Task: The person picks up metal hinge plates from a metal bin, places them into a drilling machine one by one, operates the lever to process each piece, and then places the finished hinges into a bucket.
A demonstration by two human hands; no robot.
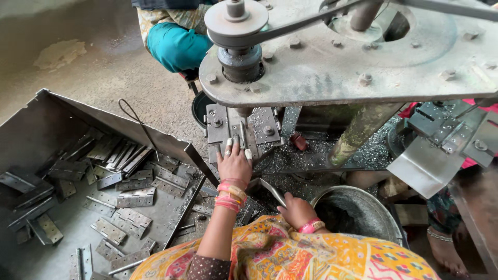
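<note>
I'm seeing dull grey flat metal hinges (pixel 136 197) lying in a matt, scuffed sheet-metal tray (pixel 31 135); rough grey metal machine plate (pixel 363 72) showing above.

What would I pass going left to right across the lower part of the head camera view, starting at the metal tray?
Metal tray with loose hinges → left hand resting on the jig under the drill spindle → right hand → round metal bucket → another person's bare foot with an anklet.
</note>
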